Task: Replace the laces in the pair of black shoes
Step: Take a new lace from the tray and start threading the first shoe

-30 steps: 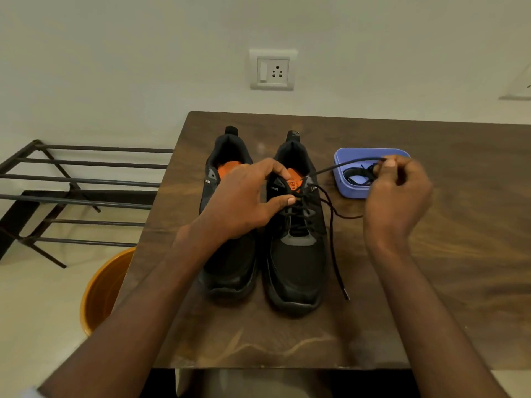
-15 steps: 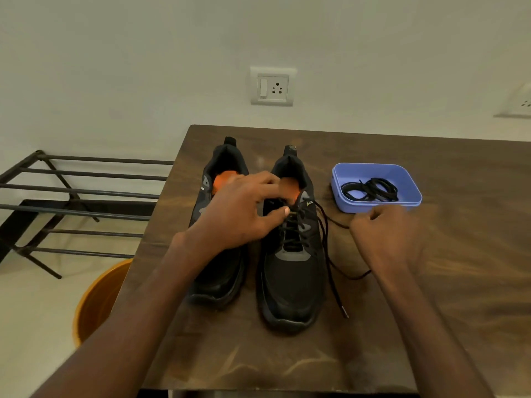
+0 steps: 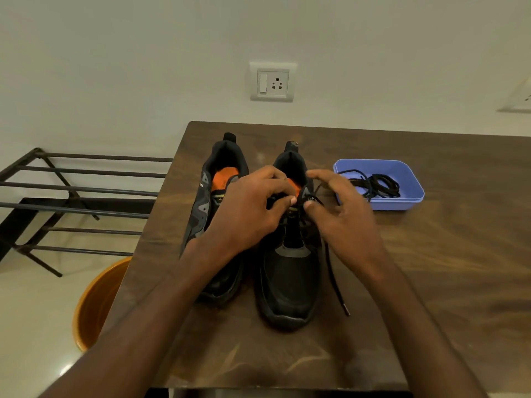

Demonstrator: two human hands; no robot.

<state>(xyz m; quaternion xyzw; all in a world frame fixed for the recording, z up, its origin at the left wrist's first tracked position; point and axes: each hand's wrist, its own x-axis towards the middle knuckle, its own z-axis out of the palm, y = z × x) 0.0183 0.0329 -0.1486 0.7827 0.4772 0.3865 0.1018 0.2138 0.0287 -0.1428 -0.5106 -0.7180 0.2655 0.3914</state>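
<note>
Two black shoes with orange insoles stand side by side on the wooden table (image 3: 431,282), toes toward me. My left hand (image 3: 247,216) reaches over the left shoe (image 3: 209,196) and grips the tongue area of the right shoe (image 3: 287,285) between thumb and curled fingers. At the top eyelets, my right hand (image 3: 342,216) pinches the black lace (image 3: 333,277) with its thumb. The lace's loose end trails down the shoe's right side onto the table. Both hands hide the upper lacing.
A blue tray (image 3: 413,182) holding coiled black laces (image 3: 379,186) sits right of the shoes. Left of the table stand a dark metal rack (image 3: 80,191) and an orange bucket (image 3: 94,305) on the floor. A wall socket (image 3: 272,81) is behind.
My right hand pulled the lace out toward the tray, dropped to the table, then moved left and up to the right shoe's top eyelets. My left hand stayed on the shoe.
</note>
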